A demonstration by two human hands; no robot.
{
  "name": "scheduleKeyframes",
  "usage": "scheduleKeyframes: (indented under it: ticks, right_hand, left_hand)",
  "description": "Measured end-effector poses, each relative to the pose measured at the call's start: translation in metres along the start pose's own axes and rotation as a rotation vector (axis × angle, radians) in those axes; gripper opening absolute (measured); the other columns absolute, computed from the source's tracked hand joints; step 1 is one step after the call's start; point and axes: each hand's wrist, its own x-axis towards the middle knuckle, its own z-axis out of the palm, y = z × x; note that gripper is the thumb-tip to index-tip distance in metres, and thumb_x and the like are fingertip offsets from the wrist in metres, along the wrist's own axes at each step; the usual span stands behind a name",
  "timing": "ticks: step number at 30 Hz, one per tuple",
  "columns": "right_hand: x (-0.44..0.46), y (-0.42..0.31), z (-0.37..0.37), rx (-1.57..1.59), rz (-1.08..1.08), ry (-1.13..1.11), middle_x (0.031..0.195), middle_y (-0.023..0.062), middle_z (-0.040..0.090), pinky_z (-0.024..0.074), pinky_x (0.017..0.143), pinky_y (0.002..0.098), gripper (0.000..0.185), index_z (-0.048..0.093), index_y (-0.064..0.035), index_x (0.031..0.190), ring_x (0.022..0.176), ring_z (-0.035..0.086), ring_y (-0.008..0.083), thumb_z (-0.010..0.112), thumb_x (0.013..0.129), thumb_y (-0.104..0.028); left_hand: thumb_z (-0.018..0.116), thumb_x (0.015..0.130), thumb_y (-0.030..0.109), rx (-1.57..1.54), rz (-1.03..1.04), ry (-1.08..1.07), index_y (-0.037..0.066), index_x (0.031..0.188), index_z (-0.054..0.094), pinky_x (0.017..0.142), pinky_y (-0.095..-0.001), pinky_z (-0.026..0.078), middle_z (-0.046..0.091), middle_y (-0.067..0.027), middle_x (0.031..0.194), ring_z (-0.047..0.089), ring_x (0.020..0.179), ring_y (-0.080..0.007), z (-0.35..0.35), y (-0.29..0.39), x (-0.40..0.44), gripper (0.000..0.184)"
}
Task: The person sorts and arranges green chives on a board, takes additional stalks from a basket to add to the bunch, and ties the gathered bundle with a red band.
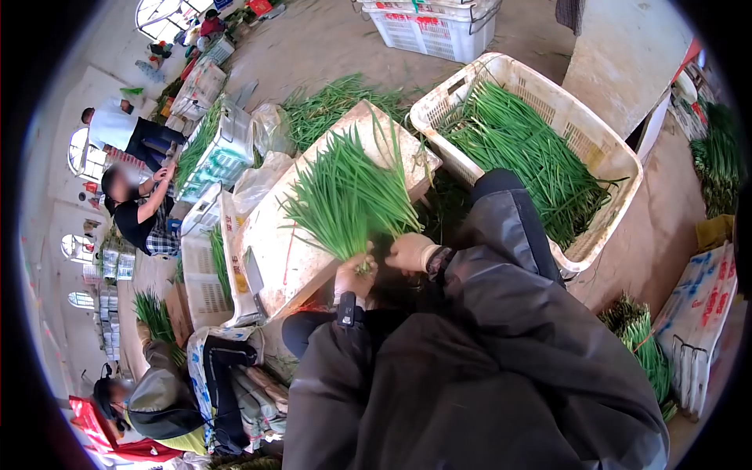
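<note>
A bunch of long green stalks (333, 196) fans out over a worn white board (270, 235) in front of me. My left hand (355, 276) is wrapped round the lower end of this bunch, with the pale stalk ends showing at the fingers. Just to the right, my right hand (410, 254) is closed at the base of more green stalks, which lean against the bunch; its fingertips are partly hidden. Dark sleeves cover both arms.
A large white basket (619, 200) with green stalks (521, 149) stands at the right. Loose stalks (325, 106) lie behind the board. White crates (219, 157) line the left side, where several people sit or stand. Another crate (427, 31) is at the top.
</note>
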Motion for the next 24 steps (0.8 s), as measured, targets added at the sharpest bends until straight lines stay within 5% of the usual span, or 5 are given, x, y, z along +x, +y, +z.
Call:
scheduleKeyframes:
  ticks: [2, 7, 12, 19, 24]
  right_hand:
    - [0.010, 0.014, 0.013, -0.030, -0.057, 0.509, 0.090, 0.0133, 0.074, 0.0555, 0.079, 0.0474, 0.037, 0.075, -0.0088, 0.083, 0.090, 0.071, 0.0360, 0.060, 0.091, -0.042]
    - [0.014, 0.023, -0.015, 0.116, 0.217, 0.871, 0.103, 0.0179, 0.072, 0.0550, 0.080, 0.0513, 0.030, 0.067, -0.0060, 0.099, 0.098, 0.069, 0.0384, 0.072, 0.088, -0.033]
    - [0.050, 0.075, 0.013, 0.369, 0.359, 0.606, 0.111, 0.0236, 0.071, 0.0521, 0.090, 0.0507, 0.044, 0.071, -0.0027, 0.109, 0.104, 0.066, 0.0433, 0.066, 0.091, -0.042]
    - [0.036, 0.050, 0.002, 0.565, -0.060, 0.660, 0.095, 0.0227, 0.071, 0.0528, 0.085, 0.0490, 0.034, 0.075, -0.0036, 0.098, 0.096, 0.067, 0.0440, 0.066, 0.090, -0.035]
    - [0.029, 0.037, -0.006, 0.024, 0.178, 0.734, 0.089, 0.0165, 0.072, 0.0556, 0.078, 0.0500, 0.022, 0.073, -0.0086, 0.087, 0.088, 0.069, 0.0390, 0.064, 0.089, -0.029]
  left_hand:
    - [0.064, 0.089, -0.006, -0.046, 0.076, -0.073, 0.005, 0.137, 0.059, 0.076, -0.0322, 0.054, 0.072, -0.0113, 0.121, 0.064, 0.083, -0.0190, 0.019, -0.004, -0.013, 0.049]
    - [0.063, 0.090, -0.006, -0.013, 0.117, 0.015, 0.000, 0.132, 0.060, 0.075, -0.0334, 0.055, 0.072, -0.0121, 0.116, 0.064, 0.084, -0.0197, 0.016, 0.000, -0.005, 0.042]
    - [0.063, 0.091, -0.006, 0.006, 0.065, 0.034, -0.002, 0.124, 0.062, 0.075, -0.0370, 0.056, 0.071, -0.0123, 0.109, 0.065, 0.082, -0.0223, -0.004, -0.011, 0.016, 0.033]
    - [0.064, 0.085, -0.010, -0.021, 0.079, 0.082, -0.006, 0.111, 0.064, 0.075, -0.0370, 0.057, 0.071, -0.0121, 0.102, 0.063, 0.080, -0.0220, -0.003, -0.015, 0.015, 0.026]
    - [0.066, 0.084, -0.007, -0.014, 0.057, 0.034, -0.004, 0.104, 0.065, 0.077, -0.0372, 0.057, 0.070, -0.0110, 0.101, 0.064, 0.082, -0.0223, -0.003, -0.015, 0.018, 0.021]
